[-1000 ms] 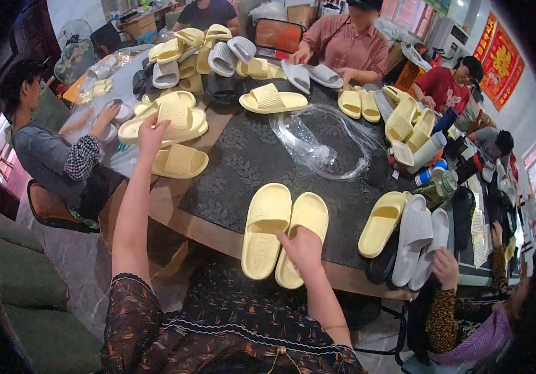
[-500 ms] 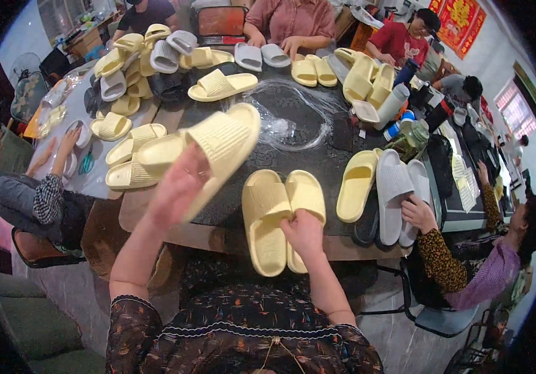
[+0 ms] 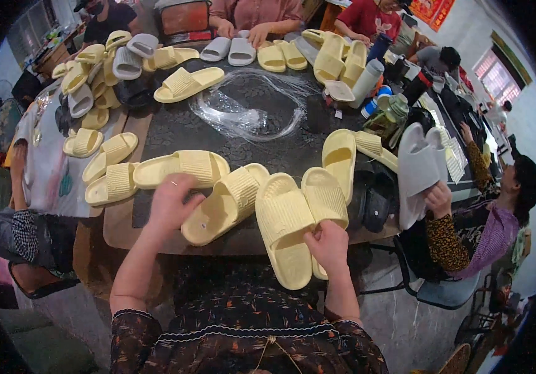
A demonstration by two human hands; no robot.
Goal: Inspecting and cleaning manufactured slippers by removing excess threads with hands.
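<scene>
My left hand [image 3: 173, 202] has its fingers apart and is beside a pale yellow slipper [image 3: 238, 194] that rests tilted near the table's front edge. Just beyond those fingers lies another yellow slipper [image 3: 202, 163] with a ribbed strap. My right hand [image 3: 329, 246] is closed on a pair of yellow slippers at the table's front edge, pinching near their straps. The left slipper of that pair [image 3: 283, 215] overlaps the right one [image 3: 325, 190], whose heel is mostly hidden.
More yellow slippers [image 3: 111, 156] lie at left, below a yellow and grey pile [image 3: 96, 75]. Clear plastic strands [image 3: 249, 118] coil mid-table. At right are dark slippers [image 3: 377, 199], bottles [image 3: 368, 81] and a co-worker's hand [image 3: 437, 199] on grey slippers [image 3: 414, 174]. Other people sit around.
My left hand has lowered the raised yellow slipper to the table and let it go. My right hand still grips its pair. The co-worker at right has lifted the grey slippers. The view has shifted.
</scene>
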